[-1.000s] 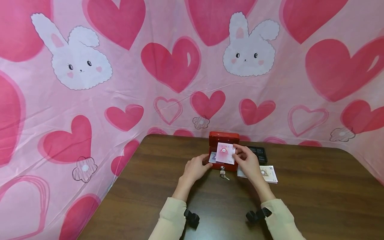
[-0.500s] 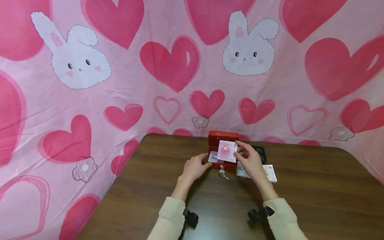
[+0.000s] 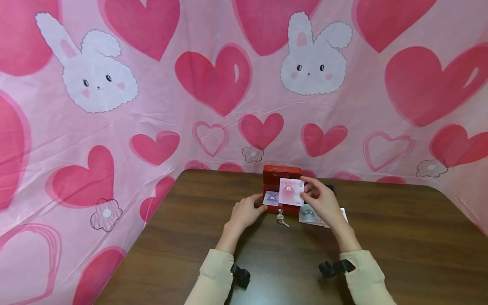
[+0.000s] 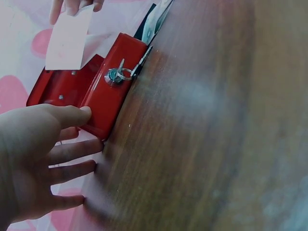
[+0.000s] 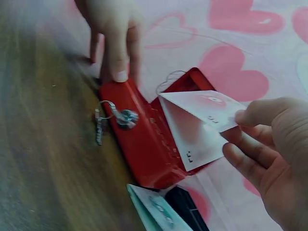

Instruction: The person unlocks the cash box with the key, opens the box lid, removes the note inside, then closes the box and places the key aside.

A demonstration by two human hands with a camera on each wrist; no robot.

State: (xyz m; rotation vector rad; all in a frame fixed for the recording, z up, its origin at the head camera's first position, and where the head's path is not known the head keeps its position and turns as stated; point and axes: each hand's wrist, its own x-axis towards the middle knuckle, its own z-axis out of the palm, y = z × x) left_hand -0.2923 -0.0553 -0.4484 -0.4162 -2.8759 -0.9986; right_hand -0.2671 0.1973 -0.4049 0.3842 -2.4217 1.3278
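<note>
A dark brown wooden table (image 3: 400, 250) carried everything. A red metal box (image 3: 275, 176) stood on it near the far edge, lid raised. Keys (image 3: 281, 219) hung from the box's front lock and touched the tabletop. Just right of the box lay a stack of printed cards (image 3: 309, 215), with a black tray (image 5: 185, 206) behind them.

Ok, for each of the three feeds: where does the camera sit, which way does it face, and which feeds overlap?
Head: worn on the head, facing forward and down at the brown wooden table; both cream sleeves and both hands show.
Left wrist: worn on the left wrist, looking along the left hand, whose fingers touch the open red metal cash box.
Right wrist: worn on the right wrist, showing the right hand pinching a pink-and-white paper note above the box.
Shared: all three views show the box, the note and the keys in the lock.
</note>
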